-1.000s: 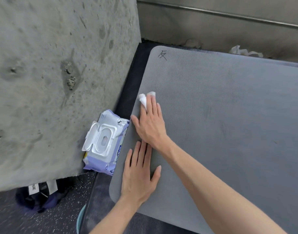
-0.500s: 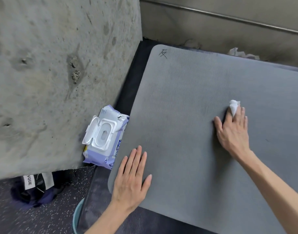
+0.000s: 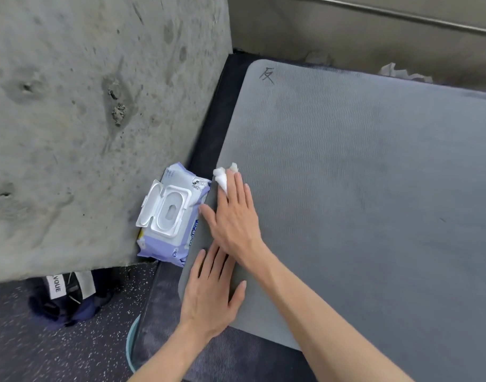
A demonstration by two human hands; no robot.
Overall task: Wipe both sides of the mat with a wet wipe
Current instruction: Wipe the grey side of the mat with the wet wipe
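Observation:
A large grey mat (image 3: 360, 188) lies flat on a dark padded surface, with a handwritten mark near its far left corner. My right hand (image 3: 233, 216) lies flat at the mat's left edge, its straight fingers pressing a white wet wipe (image 3: 222, 177) onto the mat; the wipe pokes out past the fingertips. My left hand (image 3: 208, 293) rests flat with spread fingers on the mat's near left corner, just below the right wrist.
A purple wet wipe pack (image 3: 172, 216) with its white lid flipped open lies beside the mat against a concrete wall (image 3: 84, 119). Crumpled used wipes (image 3: 401, 71) lie beyond the far edge. A dark bag (image 3: 65, 296) and a teal rim (image 3: 131, 343) sit on the speckled floor.
My right hand has swept the wipe back from the mat's middle to its left edge. My left hand has stayed pressed on the near corner.

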